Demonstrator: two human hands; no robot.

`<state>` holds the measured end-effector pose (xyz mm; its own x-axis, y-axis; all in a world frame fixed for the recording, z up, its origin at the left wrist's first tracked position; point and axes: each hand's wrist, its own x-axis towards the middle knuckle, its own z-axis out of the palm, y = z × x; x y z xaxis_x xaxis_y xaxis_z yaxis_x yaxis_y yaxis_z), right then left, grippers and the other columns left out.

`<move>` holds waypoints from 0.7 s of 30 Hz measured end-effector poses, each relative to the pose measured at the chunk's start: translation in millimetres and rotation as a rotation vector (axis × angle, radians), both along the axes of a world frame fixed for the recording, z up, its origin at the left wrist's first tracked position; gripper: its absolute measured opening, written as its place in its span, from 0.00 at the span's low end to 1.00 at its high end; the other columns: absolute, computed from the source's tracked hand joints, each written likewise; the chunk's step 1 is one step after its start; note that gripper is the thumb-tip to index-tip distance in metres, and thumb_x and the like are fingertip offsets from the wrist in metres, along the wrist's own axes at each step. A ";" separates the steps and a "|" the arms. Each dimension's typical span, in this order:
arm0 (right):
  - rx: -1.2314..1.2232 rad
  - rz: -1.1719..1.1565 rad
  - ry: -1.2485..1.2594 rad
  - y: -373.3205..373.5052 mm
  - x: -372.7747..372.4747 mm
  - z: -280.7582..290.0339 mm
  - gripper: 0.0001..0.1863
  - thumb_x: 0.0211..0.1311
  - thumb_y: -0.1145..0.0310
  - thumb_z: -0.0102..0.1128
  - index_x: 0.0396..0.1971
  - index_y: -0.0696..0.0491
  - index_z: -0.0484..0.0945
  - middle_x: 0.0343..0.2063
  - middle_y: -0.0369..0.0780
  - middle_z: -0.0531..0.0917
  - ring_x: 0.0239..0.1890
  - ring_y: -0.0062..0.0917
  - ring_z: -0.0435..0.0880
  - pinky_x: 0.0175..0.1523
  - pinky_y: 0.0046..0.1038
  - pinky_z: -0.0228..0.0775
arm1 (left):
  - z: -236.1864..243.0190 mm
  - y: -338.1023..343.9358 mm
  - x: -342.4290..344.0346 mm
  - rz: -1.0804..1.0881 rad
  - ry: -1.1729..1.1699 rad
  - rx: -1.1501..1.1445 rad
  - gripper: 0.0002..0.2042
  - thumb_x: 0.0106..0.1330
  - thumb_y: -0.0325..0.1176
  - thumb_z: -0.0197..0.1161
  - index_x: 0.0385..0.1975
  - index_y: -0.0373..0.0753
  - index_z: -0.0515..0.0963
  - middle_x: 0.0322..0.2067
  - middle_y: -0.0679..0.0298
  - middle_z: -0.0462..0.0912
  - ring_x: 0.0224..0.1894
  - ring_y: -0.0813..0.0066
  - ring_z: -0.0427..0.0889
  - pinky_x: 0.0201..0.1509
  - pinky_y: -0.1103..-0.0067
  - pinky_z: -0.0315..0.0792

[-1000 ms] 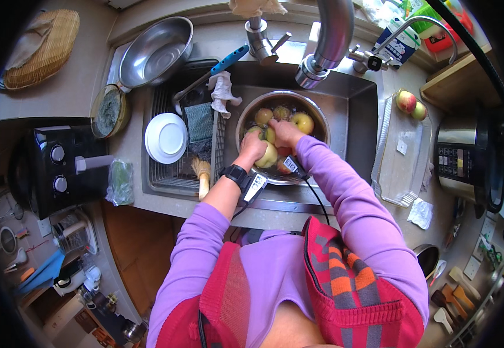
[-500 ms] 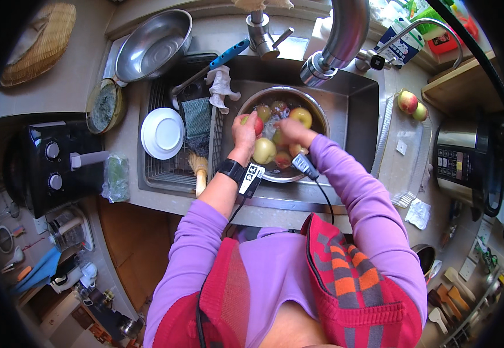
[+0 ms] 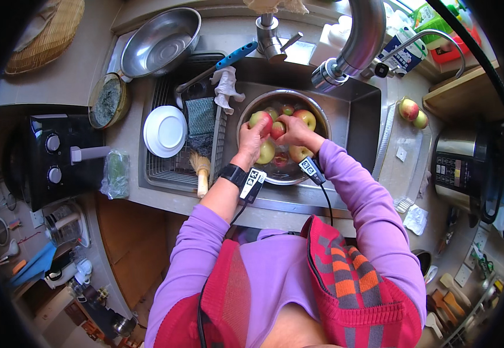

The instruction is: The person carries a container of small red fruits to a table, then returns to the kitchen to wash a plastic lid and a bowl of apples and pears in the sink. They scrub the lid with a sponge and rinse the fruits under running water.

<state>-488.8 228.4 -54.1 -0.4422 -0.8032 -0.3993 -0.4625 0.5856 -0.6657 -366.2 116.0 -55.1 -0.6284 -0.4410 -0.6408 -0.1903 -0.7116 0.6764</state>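
A round metal bowl (image 3: 323, 116) stands in the sink, with water and several apples in it. My left hand (image 3: 251, 139) is closed around a red-and-yellow apple (image 3: 260, 120) at the bowl's left side. Beside it, my right hand (image 3: 297, 132) grips a smaller reddish fruit (image 3: 277, 130), close to that apple; its kind is not clear. Around my hands lie a yellow-green apple (image 3: 265, 153), a yellow-red apple (image 3: 306, 119) and another apple (image 3: 298, 153) under my right wrist.
Left of the bowl, a wire rack (image 3: 219, 145) holds white plates (image 3: 165, 132), a brush (image 3: 202, 174) and a green scouring cloth (image 3: 200, 115). A faucet (image 3: 328, 74) overhangs the sink. Two fruits (image 3: 410, 109) sit on the right counter; a metal basin (image 3: 162, 46) is at back left.
My right hand has come out of the water and now grips a small reddish fruit beside the apple in my left hand. The view has shifted slightly.
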 end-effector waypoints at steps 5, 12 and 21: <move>-0.031 -0.074 -0.044 6.3 4.2 24.5 0.41 0.28 0.52 0.73 0.44 0.61 0.71 0.35 0.50 0.79 0.40 0.37 0.79 0.45 0.30 0.69 | 23.9 5.5 -2.9 -0.007 0.141 0.271 0.33 0.48 0.62 0.59 0.48 0.46 0.66 0.45 0.62 0.70 0.50 0.68 0.69 0.51 0.61 0.63; -0.136 -0.208 -0.224 -0.4 -38.1 1.7 0.28 0.43 0.56 0.66 0.44 0.59 0.75 0.33 0.47 0.81 0.33 0.35 0.80 0.41 0.29 0.71 | 36.1 -5.3 3.8 -0.052 0.184 0.458 0.36 0.49 0.69 0.46 0.51 0.47 0.64 0.47 0.60 0.68 0.53 0.55 0.65 0.54 0.45 0.51; 0.331 -0.040 0.254 -46.8 -3.5 -31.7 0.36 0.38 0.42 0.62 0.49 0.45 0.71 0.51 0.49 0.65 0.54 0.47 0.63 0.53 0.47 0.59 | 21.9 -0.3 14.3 0.106 0.075 0.387 0.32 0.52 0.68 0.43 0.46 0.47 0.66 0.42 0.61 0.70 0.48 0.59 0.68 0.52 0.47 0.54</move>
<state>-492.3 181.6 -85.8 -0.5882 -0.6295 -0.5076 -0.5599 0.7700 -0.3061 -351.9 115.6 -33.2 -0.6438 -0.2407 -0.7263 -0.0628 -0.9294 0.3637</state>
